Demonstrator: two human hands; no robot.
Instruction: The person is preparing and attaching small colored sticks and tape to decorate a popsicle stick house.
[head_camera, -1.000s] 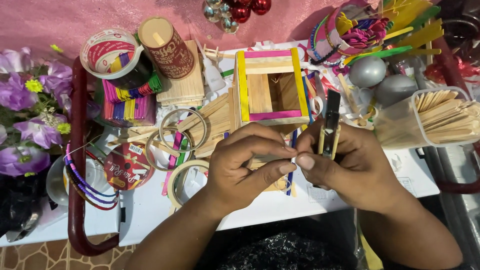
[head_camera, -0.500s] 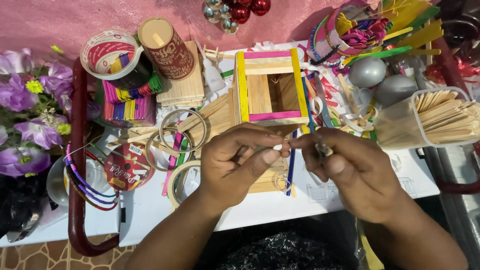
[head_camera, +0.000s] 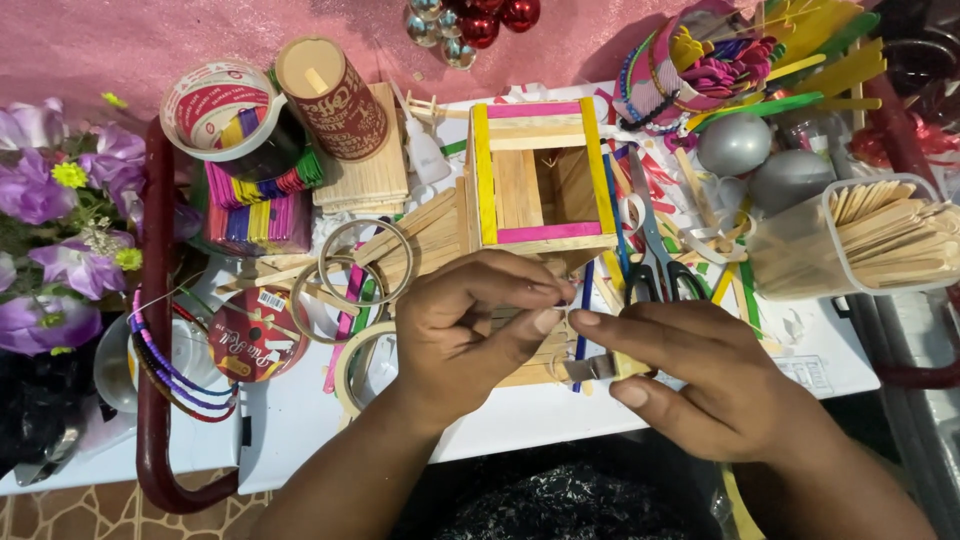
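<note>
Pinching a small stick piece (head_camera: 560, 300) between both hands, left hand (head_camera: 470, 335), right hand (head_camera: 700, 375)

White rectangular tabletop (head_camera: 300, 440) framed by dark red metal tube (head_camera: 152, 300); behind it pink cloth (head_camera: 100, 40), below it patterned brown floor tiles (head_camera: 60, 515).

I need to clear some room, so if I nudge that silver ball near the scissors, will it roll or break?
The silver ball looks round and smooth, so it would probably roll at a push. It seems hollow and shiny like an ornament, so likely light and possibly fragile. The craft sticks and a second silver ball around it might stop it.
</note>
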